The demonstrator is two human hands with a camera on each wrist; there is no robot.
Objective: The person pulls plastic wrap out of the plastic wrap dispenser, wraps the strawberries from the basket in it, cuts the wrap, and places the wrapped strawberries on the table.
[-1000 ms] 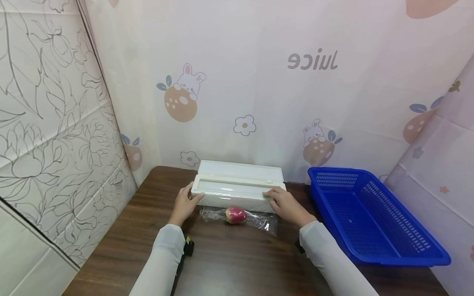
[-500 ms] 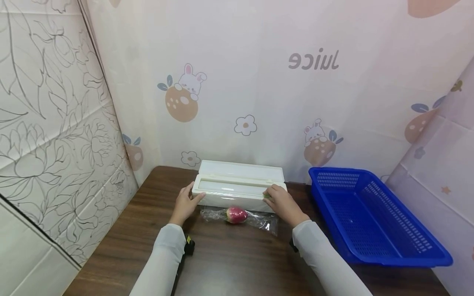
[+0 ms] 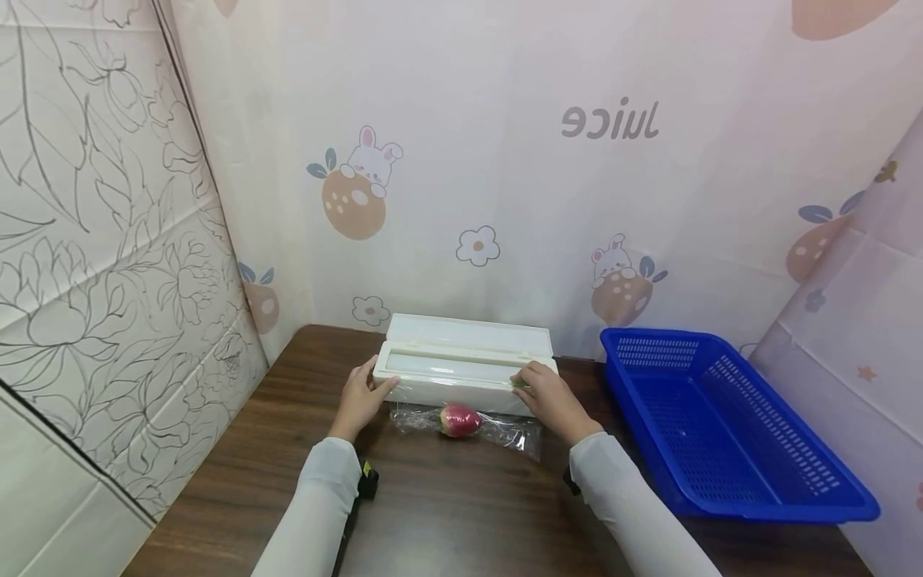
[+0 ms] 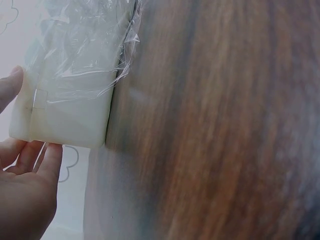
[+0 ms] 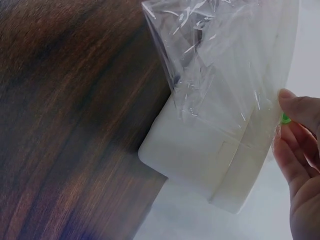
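Note:
A white cling film dispenser (image 3: pixel 461 393) stands at the back of the table with its lid (image 3: pixel 469 330) raised. Film (image 3: pixel 414 417) hangs down its front and spreads over a red fruit (image 3: pixel 460 420) with a pale yellow-green end, its exact kind unclear. My left hand (image 3: pixel 358 401) holds the dispenser's left end, thumb on the front edge and fingers at the end wall, as the left wrist view also shows. Near the right end, my right hand (image 3: pixel 554 402) pinches a small green slide cutter (image 5: pixel 285 118) at the top front edge. Its fingers mostly hide the cutter.
A blue perforated basket (image 3: pixel 786 510) stands on the right side of the brown wooden table (image 3: pixel 461 513). Printed curtains (image 3: pixel 505 160) hang right behind the table and on both sides. Black straps show near both wrists.
Over the last second my right forearm and wrist have shifted slightly left, the fingers staying at the slide cutter. My left hand, the dispenser and the fruit look unmoved.

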